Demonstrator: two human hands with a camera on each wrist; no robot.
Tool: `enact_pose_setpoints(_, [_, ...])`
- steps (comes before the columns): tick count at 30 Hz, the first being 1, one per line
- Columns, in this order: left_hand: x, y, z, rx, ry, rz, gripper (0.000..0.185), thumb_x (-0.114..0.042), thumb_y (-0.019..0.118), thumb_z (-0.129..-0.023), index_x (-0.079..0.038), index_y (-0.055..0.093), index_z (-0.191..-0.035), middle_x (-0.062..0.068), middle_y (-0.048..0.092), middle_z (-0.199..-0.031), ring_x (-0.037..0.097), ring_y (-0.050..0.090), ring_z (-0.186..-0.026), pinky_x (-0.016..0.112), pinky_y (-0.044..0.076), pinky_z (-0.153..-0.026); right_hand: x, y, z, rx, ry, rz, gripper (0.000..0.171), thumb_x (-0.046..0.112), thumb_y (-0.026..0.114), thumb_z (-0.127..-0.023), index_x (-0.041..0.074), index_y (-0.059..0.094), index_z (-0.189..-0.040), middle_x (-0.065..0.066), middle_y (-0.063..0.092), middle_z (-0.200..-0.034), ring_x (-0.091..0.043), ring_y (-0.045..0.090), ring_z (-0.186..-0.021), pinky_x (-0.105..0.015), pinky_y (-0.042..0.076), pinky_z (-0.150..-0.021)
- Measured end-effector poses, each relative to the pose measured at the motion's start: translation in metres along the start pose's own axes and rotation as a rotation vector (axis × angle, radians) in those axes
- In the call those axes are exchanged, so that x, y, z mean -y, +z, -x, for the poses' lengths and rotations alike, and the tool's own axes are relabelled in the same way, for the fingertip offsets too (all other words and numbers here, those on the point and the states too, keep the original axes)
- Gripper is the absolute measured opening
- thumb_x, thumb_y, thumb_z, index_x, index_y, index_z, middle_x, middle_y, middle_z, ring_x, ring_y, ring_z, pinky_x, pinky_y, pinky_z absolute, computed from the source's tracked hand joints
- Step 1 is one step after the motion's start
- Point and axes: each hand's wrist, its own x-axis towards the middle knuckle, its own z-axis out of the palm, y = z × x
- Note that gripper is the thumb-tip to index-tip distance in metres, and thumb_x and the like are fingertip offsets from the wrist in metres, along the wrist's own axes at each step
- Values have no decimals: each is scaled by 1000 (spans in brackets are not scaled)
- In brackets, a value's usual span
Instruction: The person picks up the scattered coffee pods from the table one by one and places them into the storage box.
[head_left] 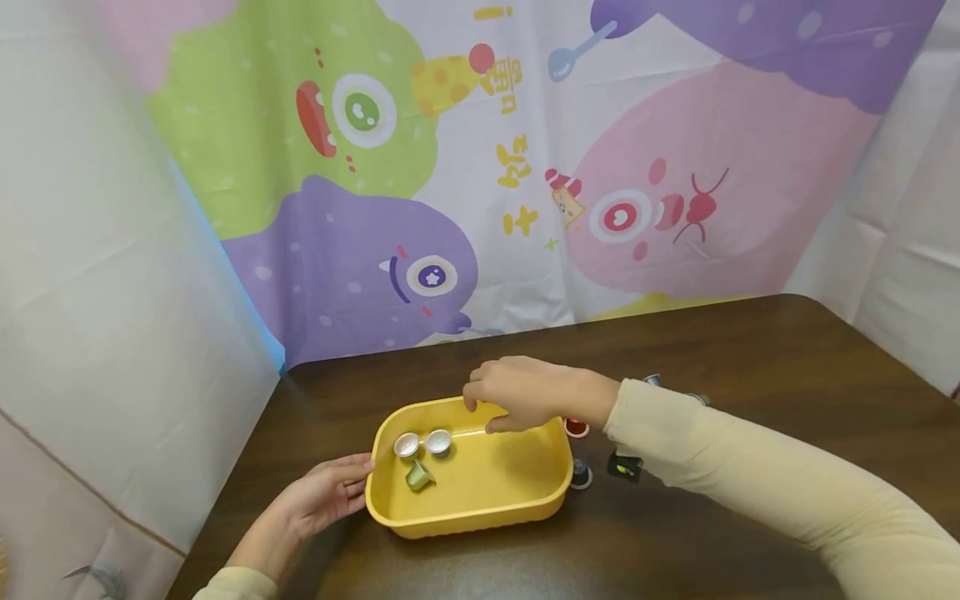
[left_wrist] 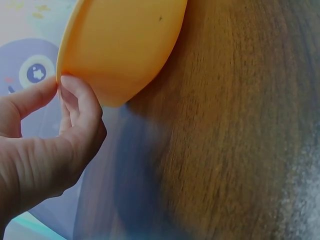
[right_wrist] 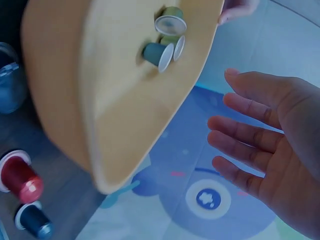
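Note:
A yellow plastic basin stands on the table, with three coffee capsules near its left end. Two show pale foil lids, the left capsule and its neighbour; a green capsule lies tipped on its side. In the right wrist view one of them, a teal capsule, also lies sideways. My left hand pinches the basin's left rim between thumb and fingers. Over the back rim hovers my right hand, its fingers loosely spread and holding nothing.
Right of the basin are a red capsule, a dark capsule and a black item with a green mark. More capsules sit partly behind the right sleeve. A cartoon-printed curtain hangs behind the table.

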Motion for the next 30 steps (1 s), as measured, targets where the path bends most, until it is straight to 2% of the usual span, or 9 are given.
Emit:
enact_pose_setpoints(7, [2, -3, 1, 36, 12, 1, 61, -15, 49, -100, 11, 16, -144, -5, 64, -106, 4, 60, -98, 22, 52, -86, -14, 6, 24, -48, 27, -62, 28, 29, 71, -87, 15, 64, -110, -3, 65, -104, -16, 60, -96, -33, 52, -85])
enact_pose_setpoints(12, [1, -4, -1, 41, 15, 2, 56, -15, 49, -100, 9, 21, -142, -4, 63, -106, 5, 60, -98, 22, 52, -87, -25, 10, 41, -67, 77, -100, 27, 30, 71, -87, 16, 64, -110, -1, 64, -103, -15, 60, -97, -33, 52, -85])
enact_pose_setpoints(17, [1, -5, -3, 36, 9, 4, 57, -14, 48, -101, 10, 18, -143, -4, 62, -106, 5, 60, -99, 22, 52, -87, -35, 18, 57, -107, 89, -135, 29, 28, 71, -87, 13, 64, -110, -3, 64, -101, -16, 59, -91, -31, 51, -81])
enact_pose_setpoints(25, [-1, -3, -2, 19, 11, 1, 66, -15, 49, -100, 12, 10, -146, -4, 62, -107, 5, 60, -99, 22, 52, -87, -42, 40, 81, -260, 97, -184, 25, 22, 73, -85, 11, 65, -107, -2, 65, -100, -12, 57, -86, -27, 51, -75])
enact_pose_setpoints(30, [-1, -1, -1, 11, 5, 10, 66, -15, 49, -100, 12, 9, -146, -4, 62, -105, 5, 60, -97, 22, 53, -86, -43, 54, 94, -295, 142, -216, 23, 24, 73, -85, 15, 66, -106, 1, 65, -99, -7, 55, -86, -26, 51, -75])
